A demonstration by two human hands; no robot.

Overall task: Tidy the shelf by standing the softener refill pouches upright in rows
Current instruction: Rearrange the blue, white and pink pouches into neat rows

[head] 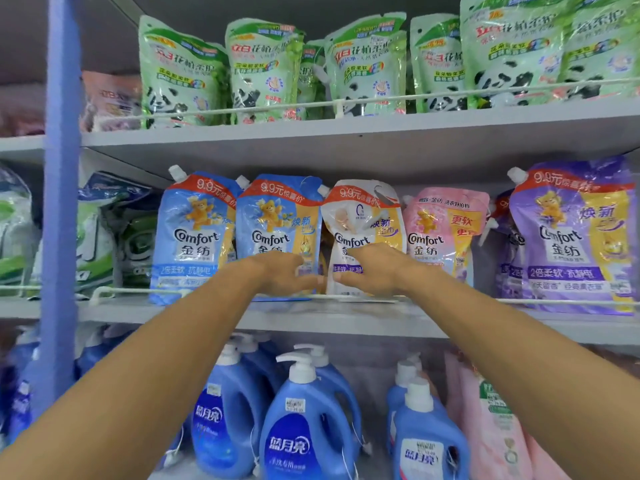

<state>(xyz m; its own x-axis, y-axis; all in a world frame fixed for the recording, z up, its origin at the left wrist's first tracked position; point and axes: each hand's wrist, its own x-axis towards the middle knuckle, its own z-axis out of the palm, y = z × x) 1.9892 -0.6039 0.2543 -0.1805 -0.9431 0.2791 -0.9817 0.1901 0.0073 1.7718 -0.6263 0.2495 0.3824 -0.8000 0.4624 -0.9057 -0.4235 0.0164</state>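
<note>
White pouch (363,233) stands upright, long axis vertical, spout (323,190) top-left.

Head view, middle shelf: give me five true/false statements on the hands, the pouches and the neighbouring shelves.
1. The left hand rests on a blue pouch. True.
2. The right hand holds a purple pouch. False: it touches the white pouch.
3. Green panda pouches stand on the shelf above. True.
4. The shelf below holds cardboard boxes. False: it holds blue pump bottles.
5. A wire rail runs along the front of the middle shelf. True.
</note>
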